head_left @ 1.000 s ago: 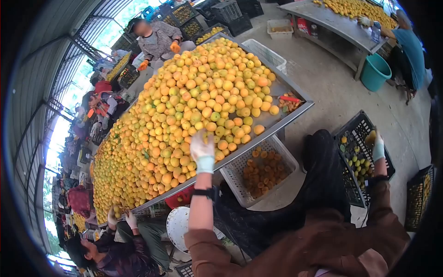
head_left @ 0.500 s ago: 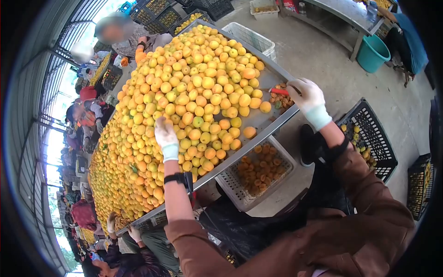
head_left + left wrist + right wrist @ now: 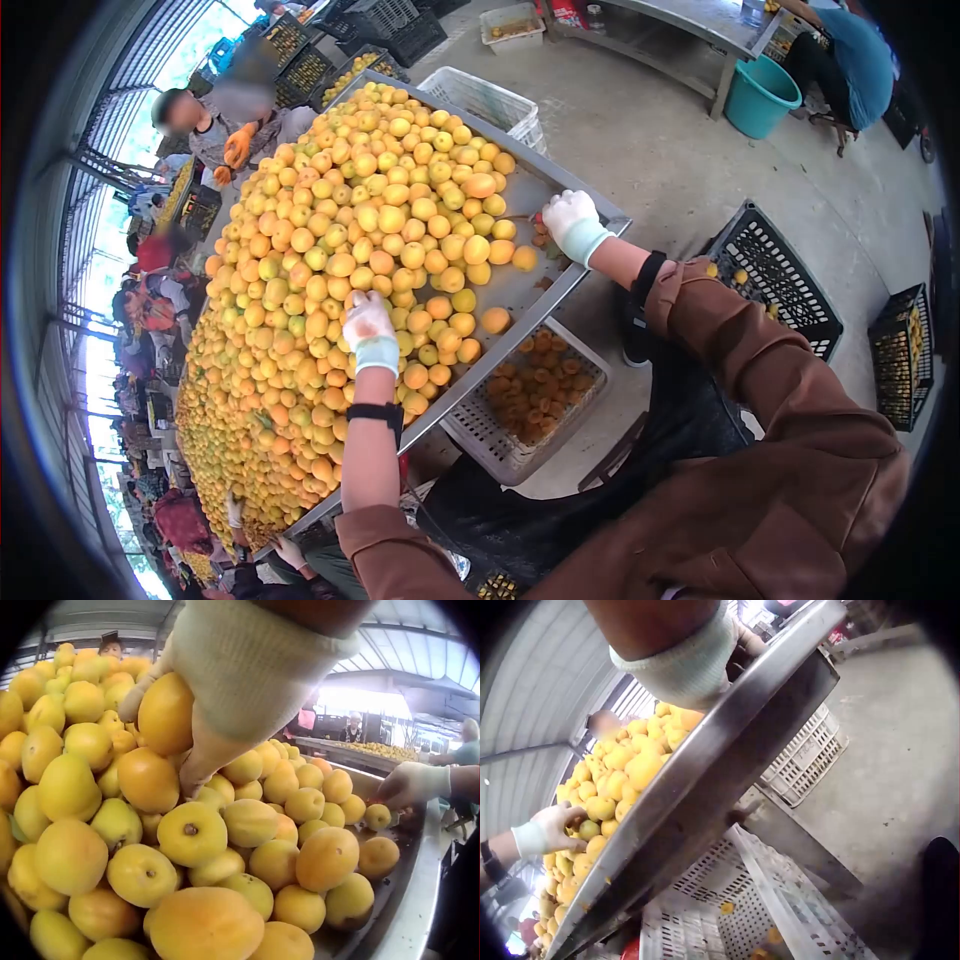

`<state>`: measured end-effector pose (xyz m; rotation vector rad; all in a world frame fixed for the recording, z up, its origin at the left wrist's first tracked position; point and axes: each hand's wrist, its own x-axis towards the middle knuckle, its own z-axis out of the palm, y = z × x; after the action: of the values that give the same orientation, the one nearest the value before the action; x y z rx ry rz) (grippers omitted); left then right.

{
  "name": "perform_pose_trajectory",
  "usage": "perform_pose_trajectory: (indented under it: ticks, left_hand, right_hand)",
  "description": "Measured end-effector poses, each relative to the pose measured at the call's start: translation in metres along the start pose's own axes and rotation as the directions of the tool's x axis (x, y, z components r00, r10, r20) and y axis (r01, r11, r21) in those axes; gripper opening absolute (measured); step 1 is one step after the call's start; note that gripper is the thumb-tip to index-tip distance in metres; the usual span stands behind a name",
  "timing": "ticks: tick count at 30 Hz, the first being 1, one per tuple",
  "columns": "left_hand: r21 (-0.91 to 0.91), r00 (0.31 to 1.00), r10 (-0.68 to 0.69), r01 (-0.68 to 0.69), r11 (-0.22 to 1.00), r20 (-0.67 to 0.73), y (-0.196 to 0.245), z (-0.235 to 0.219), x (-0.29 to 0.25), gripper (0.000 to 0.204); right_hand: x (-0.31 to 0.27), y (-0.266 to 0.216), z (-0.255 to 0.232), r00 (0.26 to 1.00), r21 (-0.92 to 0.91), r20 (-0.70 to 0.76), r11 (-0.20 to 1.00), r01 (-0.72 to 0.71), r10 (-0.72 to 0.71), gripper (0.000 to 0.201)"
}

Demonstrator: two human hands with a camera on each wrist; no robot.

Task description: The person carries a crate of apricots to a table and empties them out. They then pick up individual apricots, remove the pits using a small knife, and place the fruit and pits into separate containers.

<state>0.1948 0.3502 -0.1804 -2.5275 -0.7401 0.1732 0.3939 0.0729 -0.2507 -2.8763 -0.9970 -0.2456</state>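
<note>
Apricot [image 3: 165, 712] sits inside left hand [image 3: 368, 322] grip.

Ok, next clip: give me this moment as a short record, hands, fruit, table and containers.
left hand: gloved, grips an orange apricot on the pile
right hand: gloved, at the tray's far corner; what it holds is hidden
table: metal tray heaped with yellow-orange fruit
white crate: below the tray edge, holds darker orange pieces
black crates: on the floor, right
</note>
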Motion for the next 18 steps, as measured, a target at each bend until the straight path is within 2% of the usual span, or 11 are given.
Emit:
perform_pose_trajectory:
  ticks: [3,5,7,10,11,12,13,14,15,17,18]
  left_hand:
    - [0.026,1.0,0.006,-0.005,1.0,-0.02,-0.003,0.01,0.014,0.022]
    - [0.016,0.993,0.109,-0.108,0.994,-0.042,-0.009,0.008,0.012,0.025]
    - [-0.091,0.993,0.112,-0.116,0.989,-0.044,-0.018,0.002,0.005,0.038]
    - [-0.449,0.992,-0.042,-0.017,0.893,-0.122,-0.036,-0.023,-0.018,0.042]
    - [-0.611,0.977,-0.134,0.003,0.791,-0.168,-0.044,-0.018,-0.022,0.042]
    - [-0.877,0.992,-0.129,0.051,0.478,-0.013,-0.063,0.011,-0.012,0.042]
    - [-0.871,0.99,-0.14,0.06,0.488,-0.01,-0.067,0.008,-0.02,0.042]
    - [-0.97,0.985,-0.074,0.138,-0.199,0.155,-0.065,0.001,-0.032,0.043]
    - [-0.591,0.971,0.075,0.198,-0.782,0.227,-0.063,-0.006,-0.043,0.046]
    - [-0.343,0.953,0.15,0.238,-0.909,0.264,-0.054,-0.036,-0.064,0.044]
    - [-0.346,0.969,0.163,0.22,-0.912,0.187,-0.051,-0.037,-0.068,0.046]
  right_hand:
    - [0.005,-0.004,-0.001,0.999,0.0,0.048,1.0,0.007,-0.007,0.016]
    - [0.012,-0.005,-0.009,0.989,-0.114,0.137,0.991,0.077,-0.061,0.014]
    - [0.011,-0.002,-0.012,0.991,-0.165,0.052,0.977,0.132,-0.125,0.012]
    - [0.01,-0.001,-0.016,0.996,-0.161,-0.068,0.986,0.042,-0.054,0.013]
    - [0.005,-0.002,-0.023,0.993,-0.008,-0.076,0.996,-0.091,0.09,0.015]
    - [-0.002,-0.003,-0.031,0.972,0.145,-0.056,0.965,-0.22,0.23,0.017]
    - [-0.01,-0.003,-0.04,0.974,0.157,-0.056,0.965,-0.21,0.221,0.017]
    - [-0.019,-0.001,-0.051,0.966,0.244,-0.019,0.939,-0.244,0.257,0.019]
    - [-0.029,0.0,-0.063,0.958,0.326,0.021,0.903,-0.278,0.288,0.022]
    - [-0.06,0.003,-0.088,0.962,0.553,0.046,0.795,-0.25,0.271,0.027]
    - [-0.075,0.007,-0.073,0.958,0.769,-0.11,0.633,-0.087,0.266,0.027]
